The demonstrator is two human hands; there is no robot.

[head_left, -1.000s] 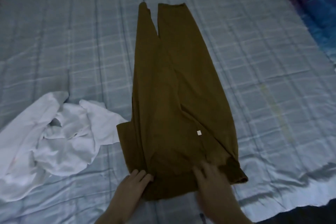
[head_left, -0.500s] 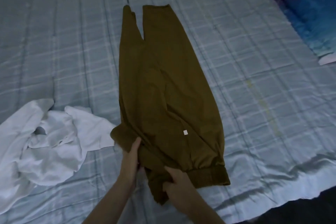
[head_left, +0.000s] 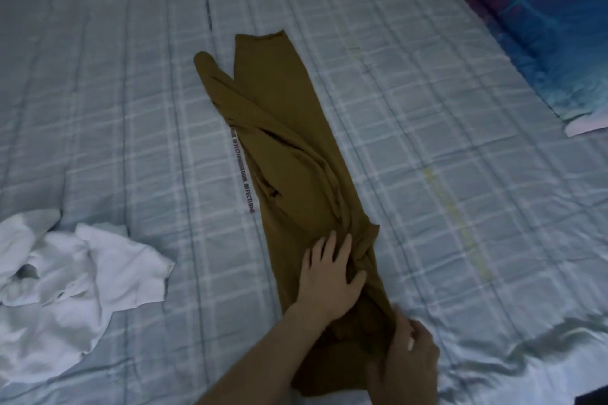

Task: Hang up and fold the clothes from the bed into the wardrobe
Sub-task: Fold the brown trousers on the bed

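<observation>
Currently the brown trousers (head_left: 289, 154) are lying lengthwise on the bed (head_left: 98, 76), folded in half along their length, with the two leg ends at the far end and the waist nearest the person. The left hand (head_left: 329, 276) is resting flat on the waist area with its fingers spread and straight, pressing the cloth down. The right hand (head_left: 408, 358) is sitting at the near right edge of the waist with its fingers curled, apparently pinching the cloth there, though blur is making the exact grip hard to confirm. Several risks are applying from this position. The folded layers are already bunching into diagonal ridges along the middle, so a further fold is likely to lock those creases in. The two leg ends are lying uneven, one shorter than the other, so the finished fold is likely to come out lopsided unless they are aligned. Lifting from the pinched edge alone is likely to let the upper layer slide off the lower one. The white garment (head_left: 65, 276) is lying crumpled near the trousers on the left, apart from them, and a wide sweep could drag it. Count: one pair of trousers, one white garment, one pillow (head_left: 543, 29) at the far right, two hands.
</observation>
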